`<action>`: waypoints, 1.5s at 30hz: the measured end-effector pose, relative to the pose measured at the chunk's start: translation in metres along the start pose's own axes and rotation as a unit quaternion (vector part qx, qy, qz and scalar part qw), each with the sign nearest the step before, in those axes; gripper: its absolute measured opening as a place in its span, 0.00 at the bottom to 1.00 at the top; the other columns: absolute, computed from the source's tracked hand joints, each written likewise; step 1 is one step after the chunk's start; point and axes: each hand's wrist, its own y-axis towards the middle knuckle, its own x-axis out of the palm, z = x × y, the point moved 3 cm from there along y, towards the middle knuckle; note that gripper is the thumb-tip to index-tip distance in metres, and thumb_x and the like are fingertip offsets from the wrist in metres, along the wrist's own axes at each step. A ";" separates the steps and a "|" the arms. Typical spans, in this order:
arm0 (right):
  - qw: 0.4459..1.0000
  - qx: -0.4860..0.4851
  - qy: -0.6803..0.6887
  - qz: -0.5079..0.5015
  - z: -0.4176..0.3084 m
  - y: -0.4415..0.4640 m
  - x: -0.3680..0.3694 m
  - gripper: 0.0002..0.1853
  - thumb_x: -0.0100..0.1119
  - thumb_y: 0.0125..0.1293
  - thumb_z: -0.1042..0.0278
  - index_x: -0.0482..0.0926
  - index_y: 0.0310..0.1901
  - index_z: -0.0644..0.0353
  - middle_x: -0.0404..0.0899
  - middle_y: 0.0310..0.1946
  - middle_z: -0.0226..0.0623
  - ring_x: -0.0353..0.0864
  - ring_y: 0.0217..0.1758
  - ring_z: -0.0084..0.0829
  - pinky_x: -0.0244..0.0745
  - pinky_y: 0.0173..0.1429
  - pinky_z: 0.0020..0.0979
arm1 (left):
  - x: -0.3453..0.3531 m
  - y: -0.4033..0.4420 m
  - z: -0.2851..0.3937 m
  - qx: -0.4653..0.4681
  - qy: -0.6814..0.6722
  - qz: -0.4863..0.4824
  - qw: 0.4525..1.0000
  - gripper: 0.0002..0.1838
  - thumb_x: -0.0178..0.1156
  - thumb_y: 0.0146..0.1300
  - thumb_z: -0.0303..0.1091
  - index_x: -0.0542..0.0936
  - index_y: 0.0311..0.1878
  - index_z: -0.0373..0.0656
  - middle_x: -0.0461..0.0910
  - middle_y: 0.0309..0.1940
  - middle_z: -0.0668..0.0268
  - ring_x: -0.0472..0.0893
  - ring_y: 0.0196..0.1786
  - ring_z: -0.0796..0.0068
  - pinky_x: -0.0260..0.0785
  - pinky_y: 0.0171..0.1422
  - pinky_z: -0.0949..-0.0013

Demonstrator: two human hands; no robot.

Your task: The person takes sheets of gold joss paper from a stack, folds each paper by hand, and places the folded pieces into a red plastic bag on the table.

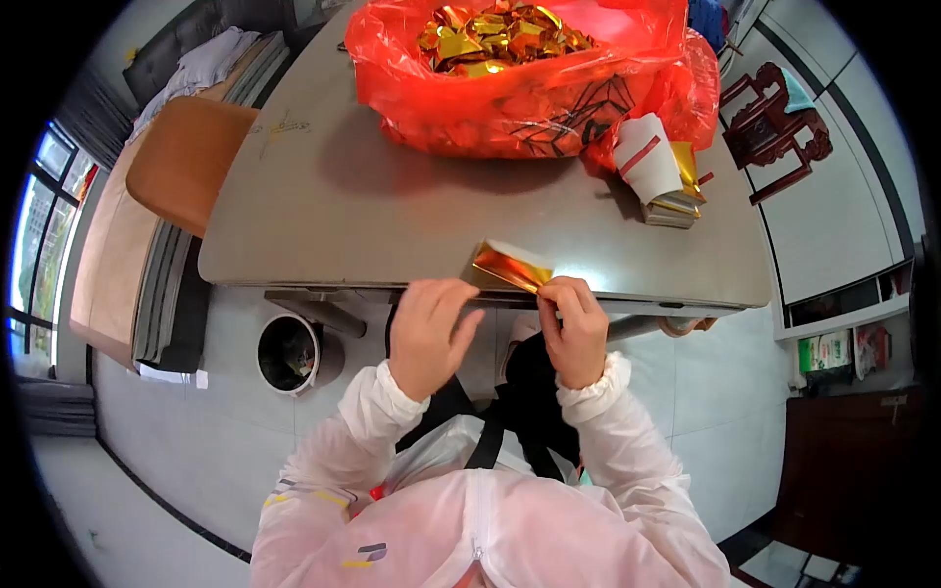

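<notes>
A folded piece of gold foil paper (512, 267) is held at the table's front edge, its pale side showing along the top. My right hand (575, 331) pinches the paper's right end between thumb and fingers. My left hand (428, 333) is just left of the paper, thumb and fingers apart, holding nothing. Farther back on the table stands a red plastic bag (470, 113), filled with folded gold foil pieces (500, 39). A stack of foil paper sheets (674, 209), with a white wrapper (647, 162) on it, lies by the bag's right corner.
The grey table (323, 216) spans the front. A brown chair (186, 157) stands at its left and a bin (289, 353) on the floor below. A carved wooden chair (779, 127) is at the right, a bed (118, 255) at the left.
</notes>
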 end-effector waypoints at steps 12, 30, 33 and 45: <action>0.742 0.423 0.501 -0.139 0.002 -0.014 0.026 0.13 0.55 0.73 0.71 0.79 0.52 0.71 0.83 0.45 0.38 0.84 0.45 0.29 0.79 0.54 0.29 | 0.035 0.023 -0.017 0.133 0.075 -0.041 0.987 0.13 0.66 0.54 0.27 0.80 0.43 0.37 0.79 0.43 0.56 0.79 0.46 0.53 0.72 0.54 0.56; 0.985 -0.145 -0.004 -0.096 0.021 0.034 0.008 0.15 0.71 0.49 0.77 0.82 0.41 0.64 0.82 0.45 0.40 0.81 0.50 0.45 0.78 0.54 0.39 | 0.018 0.041 -0.040 0.118 0.026 -0.157 0.980 0.17 0.70 0.56 0.33 0.80 0.47 0.39 0.80 0.48 0.58 0.79 0.53 0.55 0.74 0.57 0.59; 0.986 -0.135 0.012 -0.100 0.024 0.035 0.007 0.16 0.72 0.48 0.77 0.82 0.41 0.65 0.81 0.44 0.40 0.81 0.49 0.45 0.79 0.53 0.39 | 0.019 0.042 -0.040 0.104 0.011 -0.153 0.983 0.18 0.71 0.54 0.34 0.80 0.48 0.40 0.81 0.47 0.59 0.79 0.53 0.54 0.74 0.58 0.58; 0.988 -0.076 0.042 -0.126 0.031 0.044 0.008 0.16 0.72 0.49 0.75 0.84 0.43 0.62 0.83 0.42 0.40 0.80 0.45 0.44 0.78 0.49 0.38 | 0.019 0.045 -0.041 0.026 -0.036 -0.136 0.990 0.21 0.71 0.55 0.32 0.79 0.52 0.39 0.81 0.47 0.56 0.78 0.52 0.53 0.72 0.57 0.58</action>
